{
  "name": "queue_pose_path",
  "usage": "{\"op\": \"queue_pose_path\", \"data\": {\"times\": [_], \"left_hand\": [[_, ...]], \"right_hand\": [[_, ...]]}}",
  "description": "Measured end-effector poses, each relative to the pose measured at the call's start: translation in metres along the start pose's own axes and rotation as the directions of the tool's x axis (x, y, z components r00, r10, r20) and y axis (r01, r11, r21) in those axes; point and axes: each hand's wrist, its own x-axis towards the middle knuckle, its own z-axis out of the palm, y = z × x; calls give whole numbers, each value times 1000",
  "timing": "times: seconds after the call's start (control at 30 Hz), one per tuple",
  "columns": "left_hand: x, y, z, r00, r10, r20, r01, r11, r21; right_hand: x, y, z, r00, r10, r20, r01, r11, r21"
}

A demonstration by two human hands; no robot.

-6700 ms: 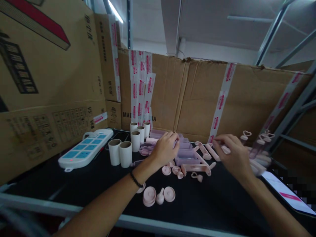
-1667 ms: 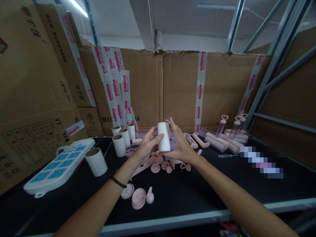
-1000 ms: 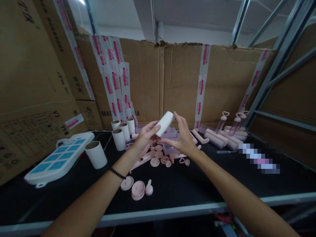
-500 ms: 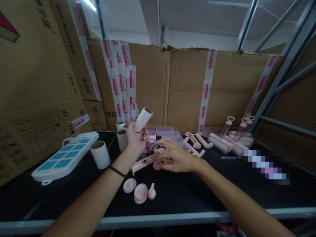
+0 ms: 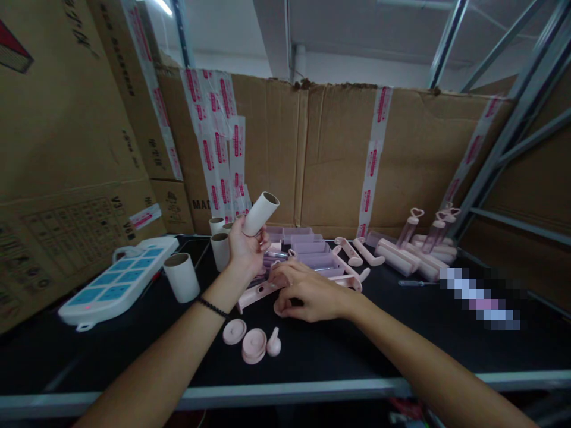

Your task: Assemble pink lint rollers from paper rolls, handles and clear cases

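My left hand is wrapped round a white cardboard tube, which tilts up to the right with its hollow end on top. My right hand is low over the table, thumb and fingers curled together; what lies between them is hidden. By its fingertips the edge of a pink round piece shows. Just behind both hands lies a long pink bracket with a hole in it. Nearer the front edge are pink round caps and a small pink knob with a stem.
White tubes stand at the left beside a power strip. Purple translucent boxes and pink brackets lie at the back. Pink rollers, heart-topped pieces and a small screwdriver are on the right. Cardboard walls enclose the back.
My right hand has drawn slightly down toward me, its thumb and fingers closing together. More of the bracket behind it now shows. My left hand still holds the tube, almost unmoved.
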Motion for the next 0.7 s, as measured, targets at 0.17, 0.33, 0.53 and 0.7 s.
{"op": "queue_pose_path", "data": {"times": [0.17, 0.33, 0.53, 0.7], "left_hand": [[1, -1, -1, 1000, -2, 19, 1, 1000, 15], [2, -2, -2, 1000, 3, 27, -3, 1000, 26], [2, -1, -2, 1000, -1, 23, 0, 999, 33], [1, -2, -2, 1000, 0, 25, 0, 1000, 24]], "right_hand": [[-5, 8, -2, 999, 49, 4, -49, 999, 17], [-6, 12, 0, 995, 84, 63, -79, 994, -76], [-3, 6, 3, 996, 83, 37, -78, 991, -111], [-1, 7, 8, 996, 83, 21, -80, 991, -102]]}}
